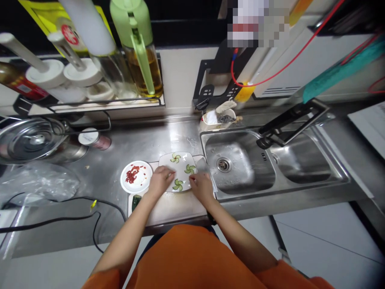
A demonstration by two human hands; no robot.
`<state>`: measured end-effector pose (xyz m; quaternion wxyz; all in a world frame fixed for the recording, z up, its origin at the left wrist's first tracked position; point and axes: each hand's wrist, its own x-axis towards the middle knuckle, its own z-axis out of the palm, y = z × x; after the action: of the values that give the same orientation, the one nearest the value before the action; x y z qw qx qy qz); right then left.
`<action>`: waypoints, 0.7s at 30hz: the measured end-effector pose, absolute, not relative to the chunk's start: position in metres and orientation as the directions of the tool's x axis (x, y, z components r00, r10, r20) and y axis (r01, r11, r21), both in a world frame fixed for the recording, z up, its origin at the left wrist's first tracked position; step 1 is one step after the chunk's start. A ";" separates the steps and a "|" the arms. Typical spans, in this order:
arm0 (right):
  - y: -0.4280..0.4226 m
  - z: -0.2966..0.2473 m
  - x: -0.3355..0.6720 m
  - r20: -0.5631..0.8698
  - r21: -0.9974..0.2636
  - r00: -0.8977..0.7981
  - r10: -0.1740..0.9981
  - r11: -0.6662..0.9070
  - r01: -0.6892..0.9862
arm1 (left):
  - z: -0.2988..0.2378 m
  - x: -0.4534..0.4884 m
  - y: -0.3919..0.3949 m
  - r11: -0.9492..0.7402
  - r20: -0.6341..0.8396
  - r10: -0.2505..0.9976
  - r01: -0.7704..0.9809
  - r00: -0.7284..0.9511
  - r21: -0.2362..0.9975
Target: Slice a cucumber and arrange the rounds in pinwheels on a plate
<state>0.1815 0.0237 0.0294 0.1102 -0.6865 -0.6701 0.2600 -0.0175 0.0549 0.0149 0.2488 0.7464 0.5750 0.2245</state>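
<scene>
Steel bench (150, 140), with a double sink (240, 168) let into its right half. A white cutting board (171, 206) lies at the bench's front edge, just left of the sink.

The square plate (179, 171), white, sits on the far end of the board. It carries three cucumber fans (175, 157): one near the far edge, one toward the right edge, and one at the near edge between the two hands.

The left hand (161, 181) is at the plate's left edge, palm down, with its fingers curled and their tips over the rim. I cannot tell whether it grips the plate or only rests there. The right hand (202, 186) is at the plate's near right corner, fingers drawn narrow, tips at the rim just beside the near fan. I cannot tell whether anything is pinched.

A round plate (136, 187) with chopped red chilli (132, 174) lies just left of the left hand, at the board's left edge. A dark green cucumber end (136, 201) lies on the board's left side, beside the left forearm.

At the bench's far edge, a wire rack holds an oil bottle (144, 60) with a green top, among white-capped jars. A pot lid (33, 140) lies toward the far left corner. Below it are a clear plastic bag (39, 182) and a black cable (75, 208) that runs along the front left. A black tap (288, 120) reaches over the sink.
</scene>
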 end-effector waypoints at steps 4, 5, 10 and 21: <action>0.032 0.023 0.188 -0.158 -0.507 -0.024 0.987 -0.060 0.860 | 0.006 0.018 0.063 -0.342 0.027 0.913 0.728 0.407 0.595; 0.034 0.022 0.189 -0.150 -0.507 -0.020 0.988 -0.059 0.860 | 0.004 0.023 0.065 -0.364 0.027 0.902 0.723 0.431 0.587; 0.042 0.021 0.194 -0.173 -0.492 -0.006 0.985 -0.081 0.867 | -0.002 0.035 0.076 -0.437 0.047 0.862 0.694 0.504 0.572; 0.044 0.025 0.196 -0.251 -0.409 -0.017 0.968 -0.090 0.908 | -0.004 0.036 0.082 -0.516 0.025 0.794 0.652 0.607 0.556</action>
<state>0.1962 0.0444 0.0247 0.0626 -0.6982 -0.6717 0.2396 0.0363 0.0818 -0.0042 0.2555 0.8593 0.4206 0.1395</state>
